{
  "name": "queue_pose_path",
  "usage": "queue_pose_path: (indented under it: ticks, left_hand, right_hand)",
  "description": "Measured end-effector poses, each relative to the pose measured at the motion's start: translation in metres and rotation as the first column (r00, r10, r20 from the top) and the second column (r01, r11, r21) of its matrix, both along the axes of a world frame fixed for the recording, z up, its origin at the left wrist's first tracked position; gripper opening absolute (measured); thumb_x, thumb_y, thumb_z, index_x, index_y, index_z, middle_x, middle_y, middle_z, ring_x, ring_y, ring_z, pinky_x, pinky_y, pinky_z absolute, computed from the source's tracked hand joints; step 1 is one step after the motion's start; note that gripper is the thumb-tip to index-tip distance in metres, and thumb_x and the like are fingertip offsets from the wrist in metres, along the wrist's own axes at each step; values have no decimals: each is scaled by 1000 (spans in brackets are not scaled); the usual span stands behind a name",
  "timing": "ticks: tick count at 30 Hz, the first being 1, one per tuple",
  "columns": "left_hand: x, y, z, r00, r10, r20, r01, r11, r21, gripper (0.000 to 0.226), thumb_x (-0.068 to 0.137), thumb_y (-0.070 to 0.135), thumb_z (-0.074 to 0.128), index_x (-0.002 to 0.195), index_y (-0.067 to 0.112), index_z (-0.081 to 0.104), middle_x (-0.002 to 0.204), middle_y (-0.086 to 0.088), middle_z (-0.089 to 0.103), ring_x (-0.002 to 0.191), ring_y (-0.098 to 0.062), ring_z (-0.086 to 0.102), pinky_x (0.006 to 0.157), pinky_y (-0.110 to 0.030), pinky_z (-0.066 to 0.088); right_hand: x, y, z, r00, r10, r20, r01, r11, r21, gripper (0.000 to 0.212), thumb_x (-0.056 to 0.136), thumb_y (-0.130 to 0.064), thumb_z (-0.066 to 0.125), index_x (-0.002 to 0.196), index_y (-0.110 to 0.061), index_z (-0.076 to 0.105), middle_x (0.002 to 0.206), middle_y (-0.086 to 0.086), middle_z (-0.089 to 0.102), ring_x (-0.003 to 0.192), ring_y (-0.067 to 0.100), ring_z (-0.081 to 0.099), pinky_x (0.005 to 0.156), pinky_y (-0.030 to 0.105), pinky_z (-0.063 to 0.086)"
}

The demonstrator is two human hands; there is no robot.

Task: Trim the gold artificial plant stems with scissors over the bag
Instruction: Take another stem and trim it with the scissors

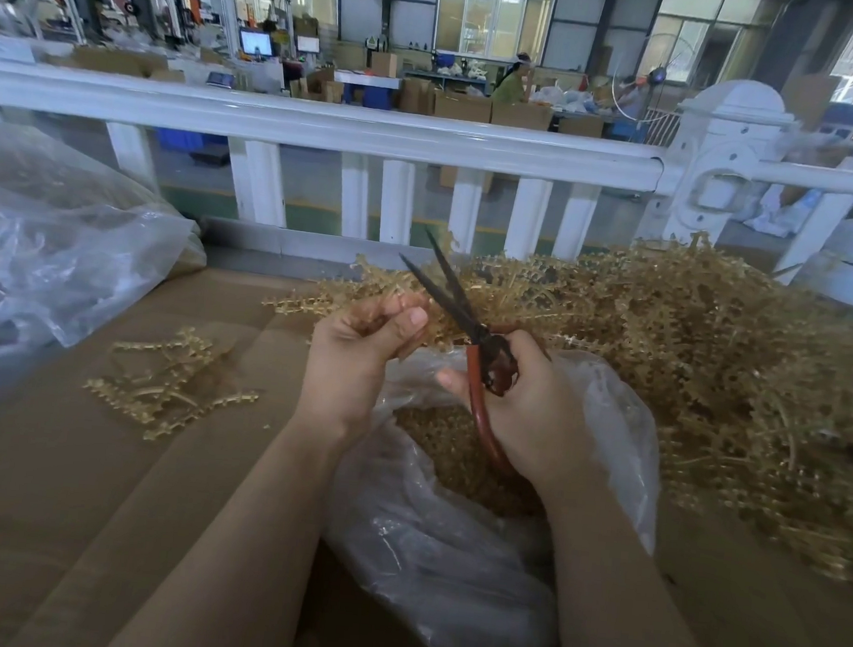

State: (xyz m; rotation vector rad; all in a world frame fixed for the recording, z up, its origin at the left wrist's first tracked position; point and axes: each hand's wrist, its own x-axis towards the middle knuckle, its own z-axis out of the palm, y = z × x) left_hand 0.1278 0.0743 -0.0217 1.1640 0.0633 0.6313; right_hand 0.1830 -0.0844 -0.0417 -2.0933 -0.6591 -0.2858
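A white fence (328, 126) runs across the far side of the desk (66, 472), and past it are boxes and people at work, too blurry to count. On the far right stands a thick white post (722, 158). A big clear bag (44, 248) lies on the left of the desk, crumpled and partly full.

One huge pile of gold stems (719, 374) fills the right side of the desk. It crowds in behind both hands and hides the desk there. One small heap of gold stems (167, 378) lies alone on the left, well apart from the big pile. I cannot count the single stems in it.

There are two hands. The left hand (359, 358) has its fingers curled round one gold stem (360, 286), which sticks out to the far left. The right hand (525, 404) grips one pair of scissors (461, 316) by the red handles. The two dark blades are spread wide apart and point far and to the left, just beside the stem in the left hand.

Near and below the hands sits one open clear bag (446, 542). Gold bits (454, 454) lie inside it. The right arm crosses over its right edge.
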Motion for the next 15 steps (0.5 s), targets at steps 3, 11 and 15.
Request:
queue_pose_path:
  ticks: [3, 11, 15]
  left_hand:
    - [1, 1, -1, 1000, 3, 13, -2, 1000, -28, 19, 87, -7, 65, 84, 9, 73, 78, 2, 73, 77, -8, 69, 71, -18, 54]
    - [1, 4, -4, 998, -60, -3, 60, 998, -28, 13, 75, 16, 71, 86, 12, 75, 88, -4, 73, 85, -15, 64, 83, -25, 55]
    - [1, 5, -4, 997, -73, 6, 73, 997, -31, 11, 78, 14, 70, 87, 11, 75, 90, -4, 74, 86, -15, 66, 86, -26, 55]
  right_hand:
    - [0, 0, 0, 998, -22, 53, 27, 994, -101, 54, 71, -78, 66, 96, -31, 57, 91, -19, 62, 88, -3, 57, 71, 19, 48]
    - [-1, -2, 1, 995, -36, 96, 47, 992, -121, 56, 70, -79, 62, 100, -31, 60, 92, -19, 64, 90, 0, 60, 74, 23, 53]
    - [-1, 0, 0, 980, -76, 183, 100, 987, -128, 53, 72, -80, 60, 89, -29, 60, 80, -17, 64, 78, -1, 59, 66, 24, 55]
